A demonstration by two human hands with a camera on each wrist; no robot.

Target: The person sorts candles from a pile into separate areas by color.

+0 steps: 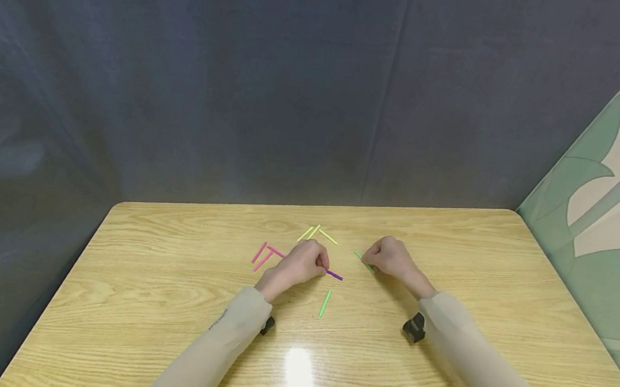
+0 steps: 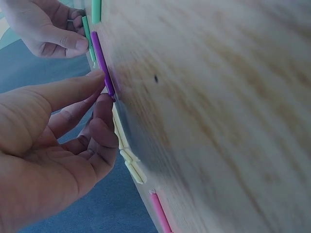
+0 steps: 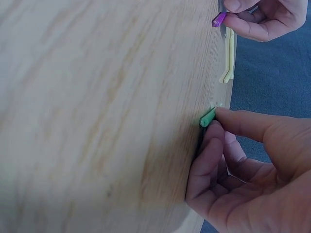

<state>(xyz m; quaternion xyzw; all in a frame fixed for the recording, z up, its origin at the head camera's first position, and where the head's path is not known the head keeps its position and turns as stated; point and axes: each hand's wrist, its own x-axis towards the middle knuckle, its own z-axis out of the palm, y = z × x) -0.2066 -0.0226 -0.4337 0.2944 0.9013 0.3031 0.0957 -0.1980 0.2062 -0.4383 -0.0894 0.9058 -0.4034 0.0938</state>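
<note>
In the lower half of the head view there is a wood-grained table. On it lie three pink sticks left of centre, three yellow sticks just below centre, and lower, one green stick.

A pale wood-grained table stood before a dark blue-grey cloth that covered the far and left sides. A green-leafed patterned panel rose at right; white glare marked the table's near part.

High, downward head view; close wrist views, purple stick in both
</note>
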